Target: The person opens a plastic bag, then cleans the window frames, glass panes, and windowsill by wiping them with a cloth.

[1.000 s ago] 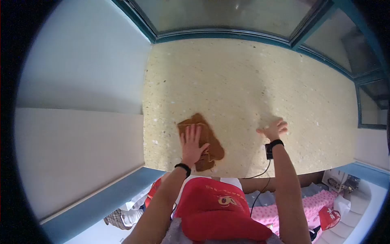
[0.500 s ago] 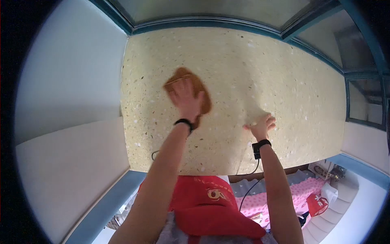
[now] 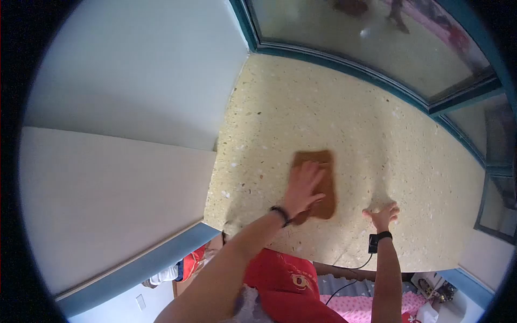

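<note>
My left hand (image 3: 303,188) lies flat on a brown cloth (image 3: 327,185), fingers stretched out and the thumb apart. The cloth is spread over the speckled, cream-coloured stone ledge (image 3: 280,124), and part of it is hidden beneath the palm. To the right, my right hand (image 3: 383,216) rests on the same ledge near its front edge. Its fingers are spread and somewhat bent, with nothing between them. A black wristband (image 3: 280,214) circles the left wrist. On the right wrist a black band carries a small black box (image 3: 372,244) with a cable.
A teal-framed window (image 3: 344,64) borders the ledge at the back and right. A pale wall (image 3: 145,86) closes off the left side. The cable (image 3: 353,267) hangs past the front edge. Below lies pink dotted bedding (image 3: 353,306), near my red apron (image 3: 277,280).
The view has turned, so the ledge sits lower and further right. My left hand has slid the cloth toward the front edge. The right hand stays on the ledge.
</note>
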The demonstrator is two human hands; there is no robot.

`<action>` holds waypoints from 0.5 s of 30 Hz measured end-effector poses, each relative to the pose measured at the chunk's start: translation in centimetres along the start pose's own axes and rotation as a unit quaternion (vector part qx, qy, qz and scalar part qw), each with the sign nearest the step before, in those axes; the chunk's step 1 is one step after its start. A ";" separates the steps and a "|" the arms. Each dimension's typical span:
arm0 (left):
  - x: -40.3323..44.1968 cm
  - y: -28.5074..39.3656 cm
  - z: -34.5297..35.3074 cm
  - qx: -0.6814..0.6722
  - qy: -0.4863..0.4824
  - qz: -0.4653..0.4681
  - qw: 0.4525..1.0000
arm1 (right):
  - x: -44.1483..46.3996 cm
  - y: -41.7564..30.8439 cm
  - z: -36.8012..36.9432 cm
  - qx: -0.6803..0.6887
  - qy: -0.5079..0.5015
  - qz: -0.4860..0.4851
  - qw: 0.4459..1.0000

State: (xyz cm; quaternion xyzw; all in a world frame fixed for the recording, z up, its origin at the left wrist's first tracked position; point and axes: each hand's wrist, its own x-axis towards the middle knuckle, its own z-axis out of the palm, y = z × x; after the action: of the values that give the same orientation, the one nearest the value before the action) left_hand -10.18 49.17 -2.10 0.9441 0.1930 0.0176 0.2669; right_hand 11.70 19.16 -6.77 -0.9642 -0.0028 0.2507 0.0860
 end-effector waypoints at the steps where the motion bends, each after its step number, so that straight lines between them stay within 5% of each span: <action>1: -3.8 -2.7 -1.2 0.007 0.013 -0.049 0.999 | 0.0 -0.2 -0.3 0.007 0.001 -0.001 1.000; 5: -14.4 -12.4 -3.7 0.089 0.084 -0.317 0.940 | -0.3 -0.1 0.3 0.024 0.013 0.002 1.000; 9: -8.8 -14.5 -3.7 0.166 0.170 -0.425 0.873 | 1.0 1.5 1.3 -0.030 0.032 0.006 0.999; 15: 8.8 -8.9 -2.4 0.087 0.172 -0.252 0.948 | -0.2 -1.3 -0.5 -0.014 -0.006 0.044 0.999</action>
State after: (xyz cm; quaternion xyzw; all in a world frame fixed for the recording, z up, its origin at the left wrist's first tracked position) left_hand -5.54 60.59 -5.22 0.8668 0.4684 0.0955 0.1421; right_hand 11.79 20.38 -6.00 -0.9629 0.0356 0.2604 0.0613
